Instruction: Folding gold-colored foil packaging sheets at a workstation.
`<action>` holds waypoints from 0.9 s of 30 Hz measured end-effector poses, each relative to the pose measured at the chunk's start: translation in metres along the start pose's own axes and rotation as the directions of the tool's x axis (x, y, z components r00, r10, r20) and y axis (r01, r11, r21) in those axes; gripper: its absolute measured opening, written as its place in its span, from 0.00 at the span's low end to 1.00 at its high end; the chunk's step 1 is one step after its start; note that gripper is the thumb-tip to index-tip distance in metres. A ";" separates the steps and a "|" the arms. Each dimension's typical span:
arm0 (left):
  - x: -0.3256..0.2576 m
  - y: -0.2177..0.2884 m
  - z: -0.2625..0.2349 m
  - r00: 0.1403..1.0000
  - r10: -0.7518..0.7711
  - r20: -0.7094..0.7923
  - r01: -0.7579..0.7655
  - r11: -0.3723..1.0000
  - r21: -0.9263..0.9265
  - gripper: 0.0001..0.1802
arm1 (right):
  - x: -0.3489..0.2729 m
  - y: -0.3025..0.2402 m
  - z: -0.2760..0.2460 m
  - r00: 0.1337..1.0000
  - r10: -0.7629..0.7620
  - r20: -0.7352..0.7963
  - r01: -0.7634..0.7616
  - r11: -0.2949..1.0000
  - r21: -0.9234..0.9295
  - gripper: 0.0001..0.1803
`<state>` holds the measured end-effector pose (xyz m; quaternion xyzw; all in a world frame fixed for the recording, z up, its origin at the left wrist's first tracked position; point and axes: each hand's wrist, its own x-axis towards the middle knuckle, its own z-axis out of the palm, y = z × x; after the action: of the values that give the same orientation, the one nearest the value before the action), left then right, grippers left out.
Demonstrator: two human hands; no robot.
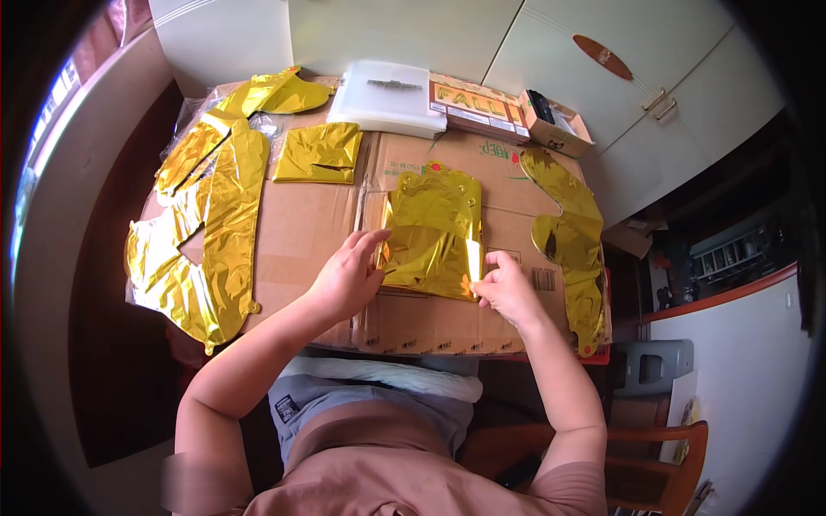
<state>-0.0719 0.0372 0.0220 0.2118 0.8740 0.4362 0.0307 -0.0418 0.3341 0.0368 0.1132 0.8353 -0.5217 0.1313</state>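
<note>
Step in hand: judged from the two-handed handling, the foil [432, 232] is being folded or squared into a flat oblong. It looks close to compact, though its edges are not fully flat.

Next move: in my judgement, this calls for bringing the lower right corner into line and pressing the fold down, with the left side steadied so that the slick sheet does not skid or spring back.

Position of the foil: it lies on the cardboard [301, 228] covering the counter, near the front edge and between the two hands. A red-marked tab stands at its far end.

Left grip [342, 277]: at the left edge of the foil, fingers loosely curved and thumb parted from them. The fingertips appear to touch the edge; no firm hold is seen.

Right grip [509, 291]: at the lower right corner, thumb and forefinger apparently pinching the foil's edge. The exact contact is small and partly lost in glare.

Surroundings: a wide gold sheet [228, 232] lies to the left, a folded packet [310, 148] beyond the left hand, and a gold strip [578, 245] to the right, all apart from the hands. A white case [383, 103] stands at the far edge.
</note>
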 end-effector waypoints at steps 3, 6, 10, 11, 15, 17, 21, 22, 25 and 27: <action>0.000 0.001 0.002 0.999 0.037 -0.032 -0.035 0.997 0.062 0.29 | -0.003 -0.012 0.001 0.999 0.051 -0.014 -0.051 0.999 0.013 0.18; 0.000 0.015 0.008 0.963 0.224 -0.146 -0.133 0.875 0.466 0.28 | 0.004 -0.011 -0.003 0.999 0.046 0.004 -0.045 0.999 -0.022 0.15; 0.010 0.018 0.027 0.889 0.458 -0.019 -0.377 0.754 0.538 0.30 | 0.007 -0.014 -0.004 0.998 0.069 0.008 -0.068 0.997 -0.038 0.15; 0.012 0.019 0.029 0.856 0.511 0.075 -0.461 0.690 0.558 0.30 | 0.008 -0.012 -0.005 0.998 0.067 0.008 -0.067 0.997 -0.042 0.15; 0.013 0.015 0.041 0.828 0.479 0.292 -0.560 0.674 0.482 0.37 | 0.012 -0.006 -0.006 0.998 0.054 0.032 -0.054 0.998 0.017 0.17; 0.013 0.011 0.043 0.844 0.427 0.325 -0.537 0.678 0.503 0.41 | 0.012 -0.006 -0.006 0.999 0.033 0.017 -0.034 0.999 0.018 0.19; 0.011 0.004 0.046 0.855 0.403 0.326 -0.517 0.701 0.491 0.43 | 0.013 -0.004 -0.004 1.000 0.010 -0.005 -0.010 1.000 -0.010 0.23; 0.011 0.004 0.046 0.856 0.399 0.328 -0.515 0.703 0.489 0.43 | 0.012 -0.005 -0.002 0.998 -0.036 -0.059 0.030 0.994 -0.102 0.24; 0.011 0.003 0.046 0.856 0.402 0.325 -0.516 0.705 0.486 0.44 | 0.003 -0.004 0.007 0.948 -0.254 -0.192 0.161 0.903 -0.399 0.25; 0.012 0.003 0.048 0.854 0.404 0.328 -0.520 0.688 0.507 0.44 | -0.003 0.000 0.013 0.848 -0.476 -0.231 0.254 0.750 -0.611 0.26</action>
<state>-0.0703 0.0793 -0.0040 0.4654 0.8746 0.1204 -0.0630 -0.0375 0.3218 0.0321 -0.0023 0.9650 -0.2385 -0.1092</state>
